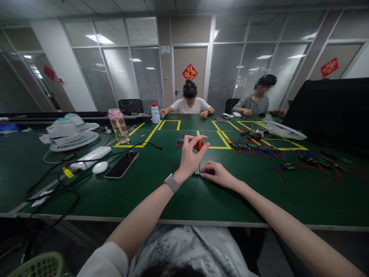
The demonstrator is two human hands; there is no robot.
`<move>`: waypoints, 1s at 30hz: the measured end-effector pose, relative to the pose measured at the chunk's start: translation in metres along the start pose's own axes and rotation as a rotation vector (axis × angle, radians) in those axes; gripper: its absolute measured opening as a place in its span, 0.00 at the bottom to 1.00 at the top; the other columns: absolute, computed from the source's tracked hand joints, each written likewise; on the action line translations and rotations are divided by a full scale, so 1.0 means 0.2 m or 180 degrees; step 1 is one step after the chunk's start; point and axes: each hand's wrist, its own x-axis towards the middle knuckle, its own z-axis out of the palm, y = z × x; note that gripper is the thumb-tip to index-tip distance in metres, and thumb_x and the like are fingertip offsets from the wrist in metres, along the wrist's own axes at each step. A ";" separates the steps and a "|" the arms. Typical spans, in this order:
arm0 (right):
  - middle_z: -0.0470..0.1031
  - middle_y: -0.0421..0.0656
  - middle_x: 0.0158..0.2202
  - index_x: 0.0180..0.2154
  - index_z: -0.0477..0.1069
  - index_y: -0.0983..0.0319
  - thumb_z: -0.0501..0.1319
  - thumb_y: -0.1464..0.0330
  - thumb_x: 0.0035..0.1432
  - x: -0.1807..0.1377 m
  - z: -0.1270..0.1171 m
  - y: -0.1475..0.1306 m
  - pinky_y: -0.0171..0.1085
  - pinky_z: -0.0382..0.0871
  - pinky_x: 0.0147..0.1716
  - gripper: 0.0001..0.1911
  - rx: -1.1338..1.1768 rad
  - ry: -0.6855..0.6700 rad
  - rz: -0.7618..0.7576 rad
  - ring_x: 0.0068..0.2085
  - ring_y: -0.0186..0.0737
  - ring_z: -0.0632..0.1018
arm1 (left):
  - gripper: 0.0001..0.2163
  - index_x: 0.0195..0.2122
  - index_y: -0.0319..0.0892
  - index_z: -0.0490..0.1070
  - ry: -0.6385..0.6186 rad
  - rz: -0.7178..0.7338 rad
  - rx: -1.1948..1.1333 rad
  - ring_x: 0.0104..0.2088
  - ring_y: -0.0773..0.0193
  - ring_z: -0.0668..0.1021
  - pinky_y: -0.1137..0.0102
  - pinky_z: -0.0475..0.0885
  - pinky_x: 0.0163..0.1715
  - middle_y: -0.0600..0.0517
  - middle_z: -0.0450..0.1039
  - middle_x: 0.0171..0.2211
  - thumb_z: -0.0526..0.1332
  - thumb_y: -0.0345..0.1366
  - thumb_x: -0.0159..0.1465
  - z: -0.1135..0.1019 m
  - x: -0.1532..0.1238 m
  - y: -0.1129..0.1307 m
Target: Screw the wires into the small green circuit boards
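Observation:
My left hand (188, 156), a watch on its wrist, is closed round the orange and black handle of a screwdriver (200, 144). The screwdriver stands nearly upright, its thin shaft pointing down at a small green circuit board (197, 174) on the table. With its fingers, my right hand (217, 174) grips the board's right end, where blue wire shows. The exact contact of the screwdriver tip is too small to make out. Just beyond my left hand lies a small cluster of wired boards (180, 141).
Many wired circuit boards (256, 148) spread to the right, near a white fan (285, 130) and dark monitor (331, 115). At left are a phone (122, 165), mouse (100, 167), black cables (60, 181) and a bottle (118, 127). Two people sit across the green table (173, 200).

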 end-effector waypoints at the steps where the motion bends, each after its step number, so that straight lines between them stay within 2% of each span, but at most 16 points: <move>1: 0.71 0.43 0.32 0.36 0.77 0.63 0.62 0.66 0.56 0.00 0.00 0.00 0.35 0.66 0.33 0.09 0.0000 0.0001 -0.0011 0.31 0.35 0.72 | 0.10 0.45 0.45 0.75 -0.0001 0.0001 0.0062 0.38 0.66 0.72 0.70 0.70 0.43 0.50 0.64 0.38 0.60 0.37 0.64 0.00 0.00 0.01; 6: 0.72 0.44 0.33 0.37 0.77 0.64 0.62 0.66 0.56 0.00 0.01 0.02 0.35 0.66 0.34 0.09 0.0029 0.0015 -0.0073 0.32 0.36 0.73 | 0.16 0.55 0.44 0.68 -0.0095 0.0244 -0.0189 0.53 0.62 0.70 0.65 0.65 0.55 0.46 0.66 0.51 0.48 0.33 0.69 0.02 -0.01 0.00; 9: 0.72 0.44 0.33 0.36 0.77 0.64 0.62 0.66 0.56 0.00 0.01 0.02 0.35 0.67 0.34 0.09 0.0043 0.0021 -0.0083 0.33 0.36 0.73 | 0.16 0.56 0.44 0.66 -0.0117 0.0273 -0.0430 0.48 0.64 0.74 0.68 0.70 0.49 0.46 0.69 0.52 0.48 0.32 0.69 0.03 -0.01 -0.01; 12: 0.72 0.43 0.33 0.36 0.77 0.63 0.62 0.66 0.56 0.00 0.01 0.02 0.35 0.66 0.34 0.09 0.0048 0.0029 -0.0078 0.32 0.35 0.73 | 0.13 0.52 0.44 0.69 0.0041 0.0311 -0.0314 0.42 0.64 0.76 0.71 0.72 0.39 0.48 0.72 0.46 0.54 0.33 0.67 0.03 -0.02 -0.02; 15: 0.72 0.43 0.33 0.36 0.77 0.63 0.62 0.66 0.56 0.00 0.01 0.01 0.35 0.66 0.33 0.09 0.0048 0.0032 -0.0082 0.32 0.35 0.73 | 0.09 0.44 0.44 0.74 0.0261 0.0370 0.0035 0.39 0.65 0.74 0.70 0.71 0.40 0.50 0.69 0.38 0.61 0.33 0.63 0.03 -0.02 0.00; 17: 0.72 0.43 0.33 0.36 0.77 0.63 0.62 0.66 0.56 0.00 0.00 0.01 0.35 0.66 0.33 0.08 0.0013 0.0024 -0.0085 0.32 0.35 0.73 | 0.08 0.41 0.44 0.75 0.0337 0.0359 0.0200 0.38 0.64 0.73 0.69 0.71 0.42 0.50 0.66 0.37 0.65 0.35 0.60 0.02 -0.02 0.01; 19: 0.72 0.44 0.33 0.36 0.77 0.63 0.62 0.67 0.56 0.00 0.00 0.01 0.35 0.66 0.34 0.09 -0.0019 0.0015 -0.0085 0.33 0.36 0.73 | 0.09 0.43 0.44 0.75 0.0299 0.0342 0.0209 0.41 0.63 0.73 0.67 0.71 0.45 0.48 0.65 0.40 0.63 0.37 0.62 0.02 -0.02 0.01; 22: 0.72 0.44 0.33 0.37 0.77 0.63 0.62 0.66 0.56 0.00 0.00 0.00 0.35 0.66 0.34 0.09 0.0009 0.0003 -0.0074 0.33 0.36 0.73 | 0.12 0.50 0.45 0.71 0.0163 0.0345 0.0010 0.48 0.62 0.73 0.65 0.69 0.50 0.45 0.66 0.51 0.52 0.35 0.68 0.02 -0.02 0.01; 24: 0.72 0.43 0.32 0.37 0.78 0.63 0.62 0.66 0.56 0.00 0.00 0.00 0.34 0.66 0.33 0.09 0.0018 -0.0002 -0.0072 0.32 0.35 0.73 | 0.15 0.53 0.45 0.68 0.0111 0.0319 -0.0197 0.49 0.62 0.74 0.64 0.70 0.51 0.45 0.66 0.54 0.47 0.34 0.70 0.03 -0.02 -0.01; 27: 0.71 0.43 0.32 0.37 0.78 0.63 0.62 0.66 0.57 0.00 0.00 0.01 0.34 0.66 0.33 0.10 0.0002 0.0004 -0.0079 0.32 0.35 0.72 | 0.14 0.54 0.44 0.66 0.0132 0.0235 -0.0383 0.45 0.64 0.76 0.67 0.72 0.45 0.46 0.70 0.51 0.50 0.34 0.69 0.04 -0.02 -0.03; 30: 0.71 0.43 0.32 0.37 0.78 0.63 0.61 0.65 0.57 0.00 0.00 0.01 0.34 0.66 0.33 0.10 0.0013 -0.0001 -0.0070 0.32 0.35 0.73 | 0.11 0.49 0.43 0.70 0.0333 0.0284 -0.0152 0.41 0.64 0.76 0.70 0.72 0.41 0.49 0.73 0.42 0.57 0.33 0.66 0.03 -0.02 -0.02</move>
